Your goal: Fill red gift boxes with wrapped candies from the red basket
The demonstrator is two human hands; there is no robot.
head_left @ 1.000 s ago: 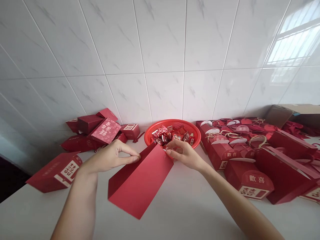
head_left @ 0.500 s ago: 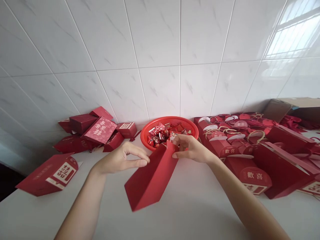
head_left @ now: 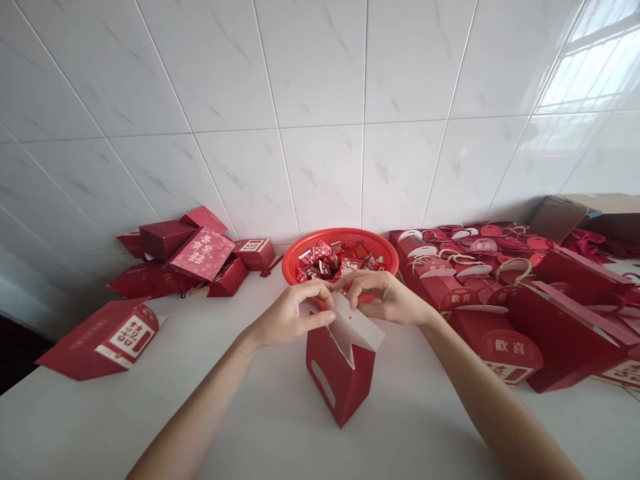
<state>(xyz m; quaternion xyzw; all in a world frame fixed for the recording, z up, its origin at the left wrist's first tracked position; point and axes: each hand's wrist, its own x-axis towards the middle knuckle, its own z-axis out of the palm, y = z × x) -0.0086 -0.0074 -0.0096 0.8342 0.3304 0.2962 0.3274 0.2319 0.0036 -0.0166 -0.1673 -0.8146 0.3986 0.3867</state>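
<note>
Red box [head_left: 356, 383], turned since half a second ago, white lining newly showing, left hand [head_left: 290, 312] and right hand [head_left: 393, 300] closer together, each grip pinching its top.

Window glare whitens the upper-right tiles [head_left: 583, 73], while the lower-left corner is dark.

- We see smooth, matt paper on the box [head_left: 350, 390].
- We find the basket [head_left: 290, 263] glossy, perforated plastic.
- We notice shiny sweet wrappers [head_left: 323, 251].
- We face glossy wall tiles [head_left: 320, 80] and a smooth tabletop [head_left: 270, 413].
</note>
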